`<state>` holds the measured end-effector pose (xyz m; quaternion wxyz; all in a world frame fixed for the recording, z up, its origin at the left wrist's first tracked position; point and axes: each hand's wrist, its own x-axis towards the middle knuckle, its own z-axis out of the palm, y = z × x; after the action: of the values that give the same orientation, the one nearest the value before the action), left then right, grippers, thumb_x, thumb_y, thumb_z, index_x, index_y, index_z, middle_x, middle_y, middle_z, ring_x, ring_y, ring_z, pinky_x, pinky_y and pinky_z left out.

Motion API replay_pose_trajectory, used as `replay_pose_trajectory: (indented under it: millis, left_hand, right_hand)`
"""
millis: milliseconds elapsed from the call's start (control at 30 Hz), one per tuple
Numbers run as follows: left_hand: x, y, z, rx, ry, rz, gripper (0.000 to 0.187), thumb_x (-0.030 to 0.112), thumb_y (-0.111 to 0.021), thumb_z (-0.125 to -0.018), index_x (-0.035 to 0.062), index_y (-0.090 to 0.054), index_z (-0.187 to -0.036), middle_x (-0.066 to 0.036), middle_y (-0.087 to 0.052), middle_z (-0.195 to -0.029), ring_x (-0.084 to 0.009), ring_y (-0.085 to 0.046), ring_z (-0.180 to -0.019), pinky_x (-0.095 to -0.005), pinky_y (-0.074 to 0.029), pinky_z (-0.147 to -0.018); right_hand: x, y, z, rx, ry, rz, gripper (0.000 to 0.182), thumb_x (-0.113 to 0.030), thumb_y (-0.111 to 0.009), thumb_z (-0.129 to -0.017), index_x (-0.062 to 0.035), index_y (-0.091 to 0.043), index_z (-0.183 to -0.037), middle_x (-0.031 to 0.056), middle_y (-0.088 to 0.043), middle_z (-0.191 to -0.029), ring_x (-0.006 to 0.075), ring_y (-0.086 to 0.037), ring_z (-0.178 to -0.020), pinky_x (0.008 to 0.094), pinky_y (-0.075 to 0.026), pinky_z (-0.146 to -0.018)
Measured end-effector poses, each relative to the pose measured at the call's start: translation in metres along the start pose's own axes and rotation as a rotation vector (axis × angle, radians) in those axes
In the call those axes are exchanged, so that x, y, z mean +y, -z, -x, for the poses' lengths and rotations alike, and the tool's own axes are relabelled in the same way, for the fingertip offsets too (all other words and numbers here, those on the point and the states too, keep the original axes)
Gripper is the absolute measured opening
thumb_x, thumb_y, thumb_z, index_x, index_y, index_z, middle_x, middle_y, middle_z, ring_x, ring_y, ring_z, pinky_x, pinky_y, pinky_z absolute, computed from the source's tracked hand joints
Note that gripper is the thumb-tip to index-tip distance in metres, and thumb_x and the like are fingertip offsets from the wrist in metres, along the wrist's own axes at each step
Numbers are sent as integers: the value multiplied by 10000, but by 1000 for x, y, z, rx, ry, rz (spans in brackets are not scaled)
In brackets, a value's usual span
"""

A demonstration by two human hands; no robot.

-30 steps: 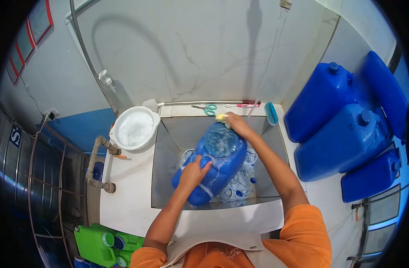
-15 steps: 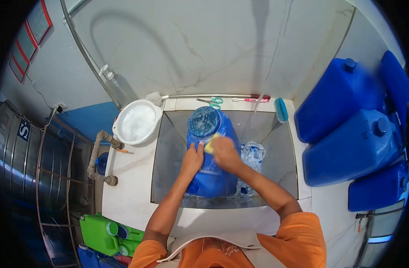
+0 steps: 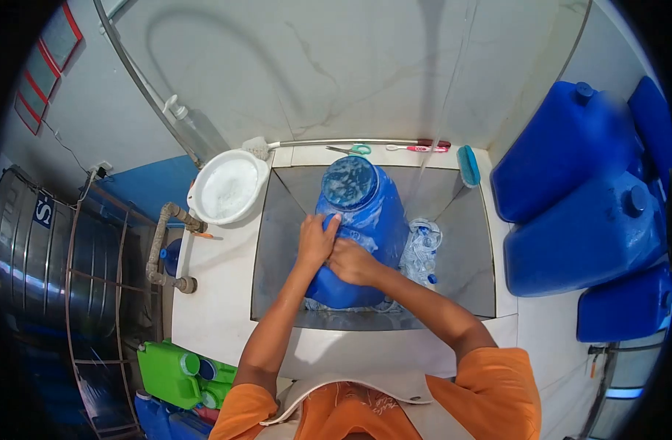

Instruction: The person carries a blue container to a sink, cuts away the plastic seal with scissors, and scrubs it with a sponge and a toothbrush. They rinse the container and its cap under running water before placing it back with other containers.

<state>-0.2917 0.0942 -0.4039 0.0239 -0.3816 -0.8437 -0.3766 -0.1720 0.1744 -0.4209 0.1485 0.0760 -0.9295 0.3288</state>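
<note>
A blue plastic water container (image 3: 383,220) with a wide round lid (image 3: 349,183) stands tilted in the grey sink (image 3: 460,271), streaked with white suds. My left hand (image 3: 316,240) is closed around the handle on its near left side, thumb up below the lid. Close beside it, my right hand (image 3: 352,262) presses on the container's front, fingers curled and mostly out of sight. The yellow sponge seen in that hand half a second ago is covered by it now. Clear plastic bottles (image 3: 424,246) with blue caps lie in the sink behind the container.
A white basin (image 3: 229,187) of suds sits on the left ledge near a pump bottle (image 3: 196,125). Along the back ledge are a long-handled brush (image 3: 336,141), scissors (image 3: 354,149), a toothbrush (image 3: 416,148) and a teal brush (image 3: 468,167). Large blue jugs (image 3: 578,242) stand at right.
My right hand has moved left and down over the container, closer to my left hand, and the sponge has gone from sight. The container leans slightly differently, and the whole view has shifted a little.
</note>
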Motion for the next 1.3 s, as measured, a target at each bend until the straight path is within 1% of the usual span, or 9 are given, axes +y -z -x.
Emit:
replay_pose_trajectory:
  millis: [233,600,667,733,867,1067,1133,1200,1300]
  left_hand:
    - [-57,21,-12,-167,436,181,522,436,-467,-924,-61,-519,-775,-178,-561,-544,-284,-576,-424,-403,-458,-450]
    - [-99,29,7,-174,768,370,508,449,-441,-936,-43,-499,-826,-102,-503,-510,-195,-505,-360,-333,-392,-333]
    - [-108,29,8,-196,760,328,515,458,-440,-934,-46,-501,-847,-101,-500,-516,-191,-499,-359,-332,-400,-337]
    - [-103,29,7,-194,760,314,525,468,-433,-935,-45,-503,-851,-97,-495,-515,-187,-493,-358,-326,-398,-338]
    - [-102,31,6,-214,800,353,537,475,-426,-936,-47,-500,-833,-94,-492,-513,-181,-486,-362,-318,-392,-335]
    - [-95,29,4,-189,819,380,528,474,-422,-938,-41,-482,-833,-88,-485,-516,-179,-485,-365,-317,-378,-326]
    - [-98,32,5,-205,811,315,527,474,-418,-939,-39,-484,-835,-89,-486,-516,-183,-487,-363,-318,-378,-324]
    - [-98,32,3,-212,820,319,530,475,-417,-939,-42,-489,-848,-89,-486,-517,-183,-486,-361,-318,-380,-324]
    - [-94,32,1,-218,833,312,527,477,-414,-940,-36,-506,-863,-77,-481,-523,-165,-468,-359,-307,-374,-326]
  right_hand:
    - [-48,-45,39,159,343,185,342,-163,-603,-761,-80,-598,-1092,107,-539,-1163,304,-481,-1111,440,-394,-906]
    - [46,-95,76,138,470,41,339,-80,-596,-774,-72,-526,-1106,145,-480,-1223,326,-408,-1219,476,-324,-1031]
    - [51,-94,27,30,239,-11,349,-63,-536,-832,-13,-473,-1171,167,-460,-1196,334,-408,-1199,441,-323,-1051]
    - [98,-100,0,593,-319,-192,352,-96,-463,-896,40,-435,-1220,216,-459,-1220,378,-397,-1211,421,-307,-1048]
    - [136,-107,97,449,-836,-287,425,-166,-394,-946,49,-340,-1308,259,-416,-1242,392,-366,-1233,398,-275,-1071]
    - [40,-85,34,72,42,49,506,-126,-401,-936,44,-235,-1383,242,-287,-1404,385,-184,-1363,424,-135,-1122]
    - [111,-101,-7,572,-272,-223,433,-184,-456,-909,30,-396,-1281,234,-429,-1239,370,-376,-1236,396,-258,-1075]
    - [189,-95,5,531,-848,-749,381,-202,-427,-928,40,-448,-1221,253,-473,-1193,381,-455,-1138,442,-337,-987]
    - [203,-133,106,495,-976,-471,406,-236,-395,-953,47,-418,-1243,271,-481,-1171,388,-479,-1080,467,-361,-926]
